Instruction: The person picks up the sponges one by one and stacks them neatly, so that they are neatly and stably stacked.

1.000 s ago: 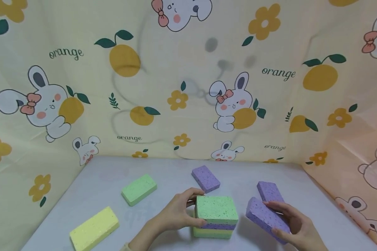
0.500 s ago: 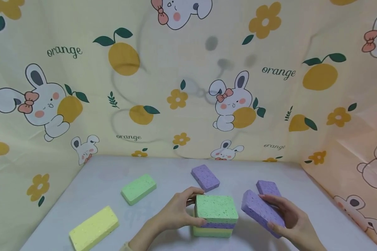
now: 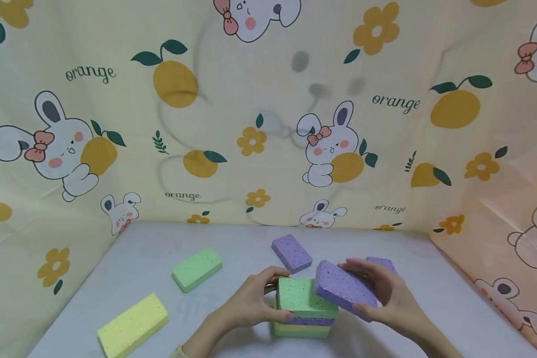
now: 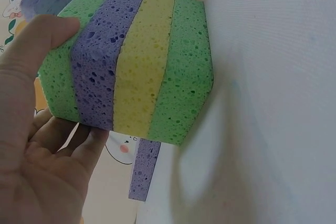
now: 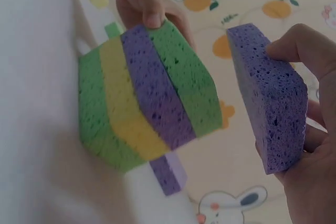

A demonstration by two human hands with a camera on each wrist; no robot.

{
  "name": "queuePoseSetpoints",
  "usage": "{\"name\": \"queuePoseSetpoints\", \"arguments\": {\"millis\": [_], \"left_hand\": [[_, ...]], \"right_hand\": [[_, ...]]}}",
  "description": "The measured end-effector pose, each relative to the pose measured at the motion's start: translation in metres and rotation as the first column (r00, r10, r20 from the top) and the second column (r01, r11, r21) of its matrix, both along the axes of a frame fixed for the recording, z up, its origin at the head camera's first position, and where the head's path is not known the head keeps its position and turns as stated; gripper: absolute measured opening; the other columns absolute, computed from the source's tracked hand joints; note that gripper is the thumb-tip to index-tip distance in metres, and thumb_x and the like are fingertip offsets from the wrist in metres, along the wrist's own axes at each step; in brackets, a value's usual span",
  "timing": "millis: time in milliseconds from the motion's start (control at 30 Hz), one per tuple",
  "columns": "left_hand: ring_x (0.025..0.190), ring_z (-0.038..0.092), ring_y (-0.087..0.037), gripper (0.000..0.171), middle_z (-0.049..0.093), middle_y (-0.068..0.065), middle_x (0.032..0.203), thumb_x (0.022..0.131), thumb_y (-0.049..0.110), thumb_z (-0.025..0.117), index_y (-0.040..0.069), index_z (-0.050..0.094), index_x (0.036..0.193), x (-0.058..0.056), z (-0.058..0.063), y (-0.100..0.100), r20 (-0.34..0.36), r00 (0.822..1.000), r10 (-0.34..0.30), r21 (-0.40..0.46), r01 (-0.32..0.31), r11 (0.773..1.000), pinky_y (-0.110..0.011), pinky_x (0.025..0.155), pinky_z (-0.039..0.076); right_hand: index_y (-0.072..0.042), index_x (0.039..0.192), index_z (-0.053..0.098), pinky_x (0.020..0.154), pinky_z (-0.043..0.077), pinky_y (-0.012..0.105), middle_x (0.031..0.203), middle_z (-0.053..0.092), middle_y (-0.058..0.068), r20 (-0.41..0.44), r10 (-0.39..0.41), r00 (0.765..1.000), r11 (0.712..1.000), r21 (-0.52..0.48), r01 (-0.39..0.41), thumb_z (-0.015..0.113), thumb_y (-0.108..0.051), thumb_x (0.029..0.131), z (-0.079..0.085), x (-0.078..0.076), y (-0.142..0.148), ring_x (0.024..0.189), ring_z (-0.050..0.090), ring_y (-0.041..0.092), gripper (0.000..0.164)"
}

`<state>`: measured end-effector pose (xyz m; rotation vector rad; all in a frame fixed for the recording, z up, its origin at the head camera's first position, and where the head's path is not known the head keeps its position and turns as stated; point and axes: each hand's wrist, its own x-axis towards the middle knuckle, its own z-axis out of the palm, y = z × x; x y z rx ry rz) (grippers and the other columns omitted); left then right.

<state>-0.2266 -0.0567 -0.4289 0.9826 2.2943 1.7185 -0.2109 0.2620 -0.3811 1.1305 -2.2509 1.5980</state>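
Near the front of the table stands a stack of sponges: a green sponge [image 3: 301, 296] on top, then a purple sponge [image 4: 105, 51], a yellow sponge [image 4: 142, 66] and a green sponge [image 4: 184, 72] at the bottom. My left hand [image 3: 250, 303] grips the stack's left side, thumb at the front and fingers behind. In my right hand [image 3: 391, 298] is another purple sponge [image 3: 342, 286], pinched between thumb and fingers. It is tilted and held above the right side of the stack; the right wrist view shows a gap between them.
A purple sponge [image 3: 292, 253] lies behind the stack, and another purple sponge [image 3: 383, 263] is partly hidden behind my right hand. To the left lie a green sponge [image 3: 197, 269] and a yellow sponge [image 3: 133, 325]. A printed cloth [image 3: 250, 99] surrounds the white table [image 3: 232, 248].
My right hand has carried the purple sponge leftward and up, from beside the stack to over its right side. My left hand has kept its grip on the stack.
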Motion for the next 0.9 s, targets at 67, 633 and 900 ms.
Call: {"name": "queuePoseSetpoints", "arguments": {"millis": [67, 633, 900], "left_hand": [[0.123, 0.052, -0.015, 0.07, 0.056, 0.003, 0.133, 0.075, 0.026, 0.087, 0.015, 0.049, 0.134, 0.0, 0.0, -0.001, 0.001, 1.0, 0.002, -0.006, -0.002, 1.0, -0.026, 0.106, 0.038], [0.122, 0.053, -0.015, 0.072, 0.057, 0.001, 0.133, 0.075, 0.024, 0.087, 0.014, 0.048, 0.135, 0.0, 0.0, -0.001, 0.01, 1.0, 0.015, 0.006, -0.015, 1.0, -0.026, 0.106, 0.039], [0.124, 0.052, -0.015, 0.074, 0.056, 0.0, 0.135, 0.074, 0.022, 0.088, 0.017, 0.047, 0.135, 0.001, 0.0, 0.001, 0.0, 1.0, 0.006, 0.026, -0.006, 1.0, -0.027, 0.106, 0.039]], "right_hand": [[0.006, 0.14, 0.044, 0.102, 0.044, 0.023, 0.132, 0.055, 0.025, -0.015, 0.051, 0.999, 0.999, -0.011, -0.051, 0.075, 0.017, 0.073, 0.001, -0.005, -0.008, 0.123, 0.053, 0.026, 0.075], [-0.012, 0.146, 0.041, 0.106, 0.037, 0.021, 0.136, 0.056, 0.007, 0.064, 0.106, 0.992, 0.981, 0.155, -0.115, 0.079, 0.001, 0.078, 0.003, -0.02, -0.045, 0.125, 0.05, 0.024, 0.079], [-0.012, 0.146, 0.042, 0.1, 0.043, 0.023, 0.135, 0.056, 0.007, 0.036, 0.148, 0.988, 0.974, 0.167, -0.152, 0.078, -0.001, 0.077, 0.003, -0.023, -0.053, 0.121, 0.053, 0.026, 0.079]]}}
